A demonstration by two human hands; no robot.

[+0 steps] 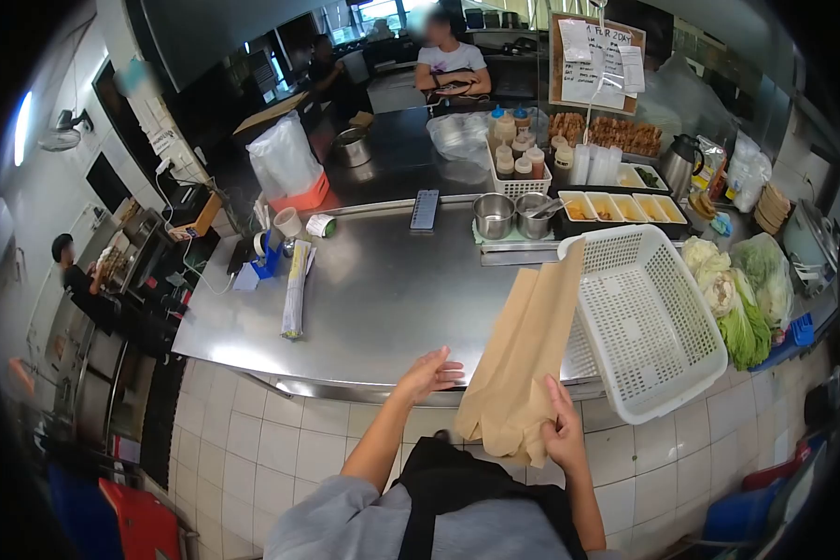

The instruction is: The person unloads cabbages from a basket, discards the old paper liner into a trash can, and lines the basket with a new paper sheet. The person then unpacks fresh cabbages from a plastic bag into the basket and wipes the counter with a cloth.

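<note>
Paper [518, 359], brown and creased, slanted across the counter [373, 308]'s front edge, pinched in the right hand [566, 431]; the left hand [427, 375] held nothing, fingers apart. Handling it seemed the step; spreading it probably called for both hands. Rightward lay the white basket [649, 322].

grey shirt [331, 527] | short sleeve [334, 499] | black apron [471, 485] | black strap [420, 534] | bare left hand [427, 374] | bare right hand [563, 432]

Steel counter [373, 299] above tiled floor [275, 448]
</note>
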